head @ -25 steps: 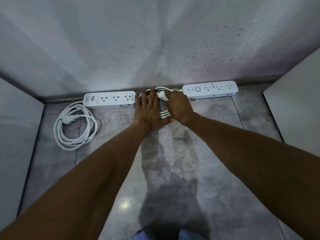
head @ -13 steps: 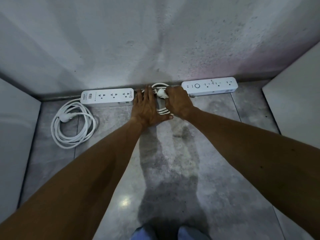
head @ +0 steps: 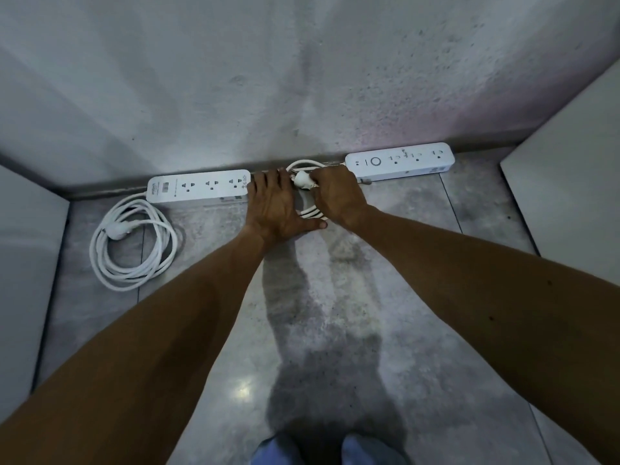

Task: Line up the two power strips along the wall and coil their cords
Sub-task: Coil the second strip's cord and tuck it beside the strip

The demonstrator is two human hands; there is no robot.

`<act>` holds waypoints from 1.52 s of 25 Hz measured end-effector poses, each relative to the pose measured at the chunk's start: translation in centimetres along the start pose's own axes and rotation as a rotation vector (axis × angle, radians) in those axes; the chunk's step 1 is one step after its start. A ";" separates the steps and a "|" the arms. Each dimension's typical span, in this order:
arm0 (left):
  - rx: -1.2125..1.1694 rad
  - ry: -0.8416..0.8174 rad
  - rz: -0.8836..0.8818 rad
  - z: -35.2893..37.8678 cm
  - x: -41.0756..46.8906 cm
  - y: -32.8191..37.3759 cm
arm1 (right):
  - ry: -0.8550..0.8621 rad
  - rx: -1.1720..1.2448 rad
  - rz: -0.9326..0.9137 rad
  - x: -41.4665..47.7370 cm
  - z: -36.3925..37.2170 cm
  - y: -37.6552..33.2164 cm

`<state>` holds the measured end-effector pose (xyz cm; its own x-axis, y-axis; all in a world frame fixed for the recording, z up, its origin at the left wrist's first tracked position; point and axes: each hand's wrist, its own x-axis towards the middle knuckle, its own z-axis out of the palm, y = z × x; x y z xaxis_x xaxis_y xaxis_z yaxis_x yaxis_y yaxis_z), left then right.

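Head view, left power strip [head: 199, 189] and right power strip [head: 399, 161] against the wall [head: 302, 78], large cord coil [head: 134, 243] lying apart at left, small cord coil [head: 310, 213] between the strips, left hand [head: 278, 206] flat, straight fingers pressing its left side, right hand [head: 339, 196] curled, gripping its plug [head: 303, 180].

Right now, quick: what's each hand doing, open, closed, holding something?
Left hand: open, fingers straight, pressing flat on the coiled cord.
Right hand: closed, fingers curled round that cord's plug.
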<state>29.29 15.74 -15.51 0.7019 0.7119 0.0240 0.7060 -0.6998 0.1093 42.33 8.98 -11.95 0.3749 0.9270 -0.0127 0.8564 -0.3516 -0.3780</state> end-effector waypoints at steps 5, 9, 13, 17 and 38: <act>-0.014 -0.023 0.018 0.2 -0.2 0.2 | 0.048 0.029 0.040 0.1 0.4 0.0; -0.051 -0.108 -0.035 1.0 -0.1 0.0 | 0.004 0.205 -0.054 -0.8 0.7 -0.4; -0.071 -0.155 -0.050 1.3 0.0 0.0 | -0.093 0.036 -0.095 -1.2 1.3 0.1; -0.035 -0.157 -0.075 1.0 -0.2 0.6 | -0.037 0.010 -0.049 -0.2 0.4 -0.2; -0.097 0.050 -0.024 0.6 -0.4 0.0 | 0.058 0.035 0.198 1.3 1.4 -3.0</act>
<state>29.10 15.39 -16.13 0.6775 0.7322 0.0699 0.7083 -0.6751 0.2065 39.72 11.38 -12.18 0.5553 0.8309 -0.0366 0.7515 -0.5201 -0.4058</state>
